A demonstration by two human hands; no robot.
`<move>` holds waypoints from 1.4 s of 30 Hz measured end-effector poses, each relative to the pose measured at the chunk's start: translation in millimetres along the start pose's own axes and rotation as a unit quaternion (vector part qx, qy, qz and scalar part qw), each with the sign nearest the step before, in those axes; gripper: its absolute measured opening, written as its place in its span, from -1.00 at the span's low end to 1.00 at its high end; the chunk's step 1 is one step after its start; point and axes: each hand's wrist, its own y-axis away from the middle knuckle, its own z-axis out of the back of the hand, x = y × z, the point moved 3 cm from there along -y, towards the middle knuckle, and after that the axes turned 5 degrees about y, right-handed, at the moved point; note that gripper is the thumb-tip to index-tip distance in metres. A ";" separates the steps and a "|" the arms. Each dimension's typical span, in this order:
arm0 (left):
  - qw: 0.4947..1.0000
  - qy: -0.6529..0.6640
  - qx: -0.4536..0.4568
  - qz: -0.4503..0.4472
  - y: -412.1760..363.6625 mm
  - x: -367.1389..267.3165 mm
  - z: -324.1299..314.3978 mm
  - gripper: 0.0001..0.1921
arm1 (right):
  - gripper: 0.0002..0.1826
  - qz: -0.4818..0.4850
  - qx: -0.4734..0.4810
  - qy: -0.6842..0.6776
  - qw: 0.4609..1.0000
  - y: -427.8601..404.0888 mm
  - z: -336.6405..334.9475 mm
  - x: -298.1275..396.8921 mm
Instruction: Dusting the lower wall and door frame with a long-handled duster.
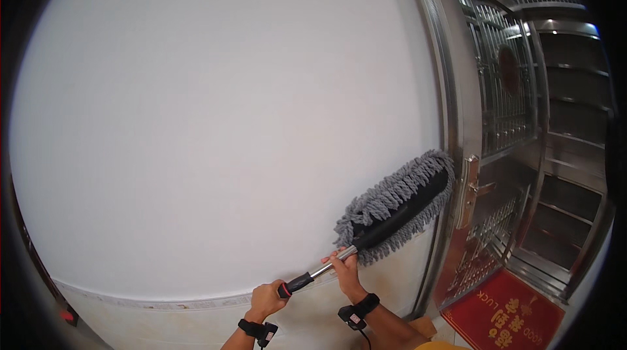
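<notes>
A long-handled duster [397, 203] with grey chenille strands and a black backing lies slantwise against the white wall [220, 129]. Its head points up and right, the tip close to the metal door frame [448, 105]. My left hand [268, 299] is closed round the black grip at the handle's lower end, which has a red ring. Further up, my right hand [345, 267] holds the silver shaft just below the duster head. Both wrists carry black straps with small devices. The strands' contact with the wall is partly hidden behind the backing.
A stainless steel door [504, 105] with bars and a lever handle [482, 187] stands at right. Beyond it is a metal door or panel [573, 154]. A red doormat [509, 308] with yellow writing lies on the floor. A patterned border [196, 304] runs above the lower wall tiles.
</notes>
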 end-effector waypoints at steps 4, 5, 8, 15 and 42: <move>0.996 0.082 -0.028 0.025 18.2 19.2 -15.9 -0.62 | -0.57 0.035 0.056 0.044 0.997 -2.8 -35.9 12.5; 0.990 0.126 -0.054 0.017 26.4 31.4 -27.7 -0.61 | -0.57 0.038 0.064 0.041 0.996 -3.4 -50.9 12.5; 0.946 0.292 -0.134 0.037 57.9 49.5 -48.6 -0.65 | -0.54 0.023 0.208 0.210 0.955 6.8 -113.4 1.6; 0.798 0.500 -0.314 0.119 94.7 60.9 -23.7 -0.88 | -0.43 -0.035 0.534 0.207 0.819 65.8 -249.4 -38.1; 0.983 0.177 0.037 -0.032 -5.6 -0.1 78.4 -0.63 | -0.79 0.109 0.099 0.028 0.989 2.2 -162.3 42.0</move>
